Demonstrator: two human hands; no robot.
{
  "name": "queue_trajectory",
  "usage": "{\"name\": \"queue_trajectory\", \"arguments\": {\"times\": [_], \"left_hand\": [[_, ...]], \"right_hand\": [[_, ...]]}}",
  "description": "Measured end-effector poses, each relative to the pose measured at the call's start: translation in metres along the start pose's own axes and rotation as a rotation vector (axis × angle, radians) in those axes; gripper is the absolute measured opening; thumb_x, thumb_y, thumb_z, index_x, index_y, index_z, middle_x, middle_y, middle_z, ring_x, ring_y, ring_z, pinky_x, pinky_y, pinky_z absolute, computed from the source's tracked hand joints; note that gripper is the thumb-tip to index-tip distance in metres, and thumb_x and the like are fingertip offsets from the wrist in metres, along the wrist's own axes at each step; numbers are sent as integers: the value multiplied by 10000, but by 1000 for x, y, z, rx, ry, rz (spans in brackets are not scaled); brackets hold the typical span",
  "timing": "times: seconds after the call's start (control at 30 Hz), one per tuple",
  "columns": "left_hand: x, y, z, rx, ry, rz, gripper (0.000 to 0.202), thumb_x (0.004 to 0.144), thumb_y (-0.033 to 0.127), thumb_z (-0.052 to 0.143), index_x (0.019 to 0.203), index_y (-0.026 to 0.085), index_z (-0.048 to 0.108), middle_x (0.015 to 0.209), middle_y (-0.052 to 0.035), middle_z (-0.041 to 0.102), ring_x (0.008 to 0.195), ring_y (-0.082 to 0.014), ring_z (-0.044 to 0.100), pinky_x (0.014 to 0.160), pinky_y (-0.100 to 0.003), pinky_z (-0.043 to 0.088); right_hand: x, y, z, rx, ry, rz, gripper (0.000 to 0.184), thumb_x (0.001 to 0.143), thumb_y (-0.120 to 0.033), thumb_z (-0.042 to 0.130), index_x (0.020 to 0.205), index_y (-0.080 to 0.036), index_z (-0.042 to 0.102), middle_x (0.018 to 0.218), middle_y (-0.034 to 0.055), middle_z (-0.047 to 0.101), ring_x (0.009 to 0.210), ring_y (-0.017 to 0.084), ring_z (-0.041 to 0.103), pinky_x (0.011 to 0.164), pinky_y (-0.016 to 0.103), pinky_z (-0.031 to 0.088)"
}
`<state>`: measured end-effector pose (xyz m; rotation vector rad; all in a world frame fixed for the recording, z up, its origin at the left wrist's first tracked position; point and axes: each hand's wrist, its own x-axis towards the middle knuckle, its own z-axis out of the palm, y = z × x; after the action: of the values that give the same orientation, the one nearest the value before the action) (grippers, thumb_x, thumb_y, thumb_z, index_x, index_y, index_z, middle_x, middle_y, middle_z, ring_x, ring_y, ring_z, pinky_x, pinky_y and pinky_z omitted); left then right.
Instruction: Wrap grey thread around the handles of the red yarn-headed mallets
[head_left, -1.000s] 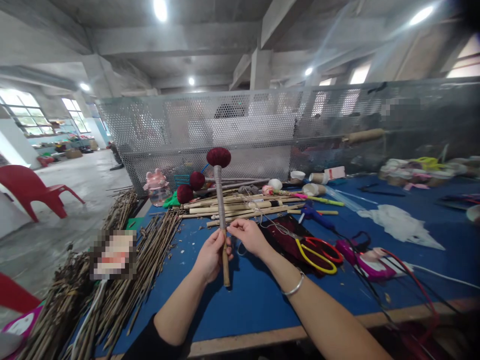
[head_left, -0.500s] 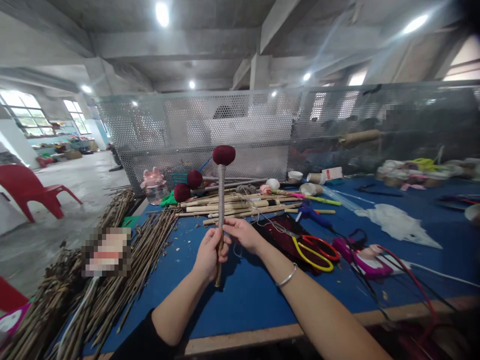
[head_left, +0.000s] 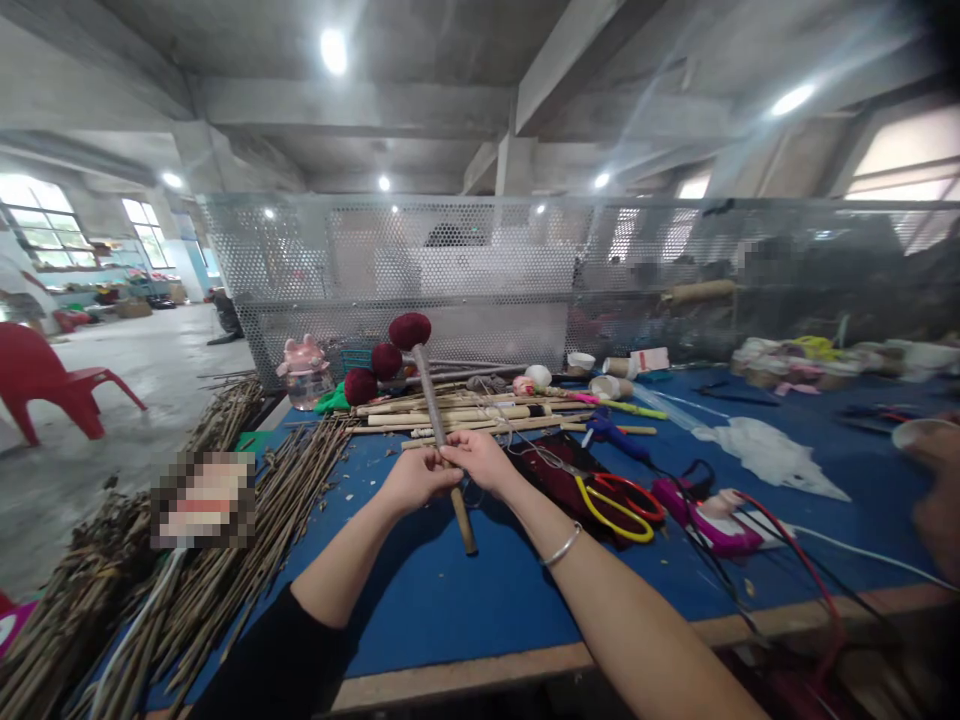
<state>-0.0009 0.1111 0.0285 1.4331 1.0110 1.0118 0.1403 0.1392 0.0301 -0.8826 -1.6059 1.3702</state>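
In the head view I hold a mallet-like stick (head_left: 430,395) with a round dark red head; its upper shaft is wrapped in grey, its lower end is bare brown wood. It leans with the head up and to the left. My left hand (head_left: 420,478) is closed around the shaft at the lower end of the wrapping. Fingers of my right hand (head_left: 480,462) pinch the same spot, touching the left thumb. Any thread between the fingertips is too small to make out. Two more dark red heads (head_left: 361,386) lie behind, left of the shaft.
Bundled twigs (head_left: 277,510) cover the table's left side. Pale sticks (head_left: 450,412) lie behind my hands. To the right are scissors (head_left: 619,505) on dark cloth, a blue glue gun (head_left: 616,435), a purple iron (head_left: 705,520) with cords, and a plastic bag (head_left: 772,455). Another person's hand (head_left: 937,490) is at the right edge.
The stick has tipped from upright to leaning left, its lower end swinging right. My hands have come together on the shaft. A person's blurred hand has entered at the right edge.
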Motion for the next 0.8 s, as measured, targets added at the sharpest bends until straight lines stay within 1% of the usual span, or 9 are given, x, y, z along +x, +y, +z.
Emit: {"name": "queue_trajectory", "arguments": {"times": [0.13,0.23,0.3,0.4,0.47,0.53,0.67,0.73,0.8], "left_hand": [[-10,5,-8,-142,-206,-78,255,582,315,749,660,103,631,553,-42,582,439,-84,493,432,-190,347],[-17,6,-12,-182,-353,-132,275,618,323,731,777,109,663,735,-118,654,583,-139,597,509,-221,426],[-19,2,-11,-186,-335,-144,287,619,337,731,778,113,644,730,-119,657,601,-157,612,508,-231,438],[-18,-4,-4,-181,-170,-159,322,579,344,759,727,123,579,611,-69,632,536,-153,602,465,-222,425],[-18,-4,-1,-198,-105,-164,340,559,336,774,694,125,545,578,-50,619,524,-150,601,472,-222,430],[-20,-2,-1,-247,-153,-172,330,573,332,769,709,118,559,659,-75,643,589,-160,625,511,-228,448],[-24,3,-1,-328,-336,-225,326,634,336,730,843,116,610,865,-130,652,736,-182,642,557,-227,455],[-24,1,0,-290,-306,-221,319,632,337,730,825,118,603,819,-115,650,693,-171,634,541,-231,450],[-23,-2,1,-219,-193,-173,316,586,318,762,744,116,578,674,-60,626,568,-131,595,492,-215,421]], "right_hand": [[-6,-2,-4,90,-217,19,281,679,-343,655,833,-113,604,731,32,658,640,117,598,629,241,443],[-8,0,-8,114,-257,47,322,653,-346,689,857,-111,606,768,48,665,688,136,616,665,259,456],[-8,2,-10,108,-234,40,335,641,-350,700,860,-114,605,774,51,667,706,148,622,689,277,460],[-8,3,-10,83,-164,0,332,633,-358,704,839,-118,602,752,36,658,689,142,610,682,275,455],[-8,1,-11,83,-116,-26,327,625,-358,710,818,-121,592,721,19,643,644,122,586,633,249,442],[-10,-2,-12,106,-125,-23,330,632,-366,704,818,-124,580,667,1,618,572,97,548,549,217,406],[-14,-4,-11,124,-224,31,316,674,-390,667,816,-129,560,546,-33,545,451,68,457,439,189,311],[-14,-4,-9,88,-208,16,303,671,-385,674,774,-125,555,555,-28,548,475,71,474,472,197,340],[-14,-4,-8,49,-170,-9,304,651,-373,693,743,-118,556,596,-15,570,533,82,510,537,212,381]]}}
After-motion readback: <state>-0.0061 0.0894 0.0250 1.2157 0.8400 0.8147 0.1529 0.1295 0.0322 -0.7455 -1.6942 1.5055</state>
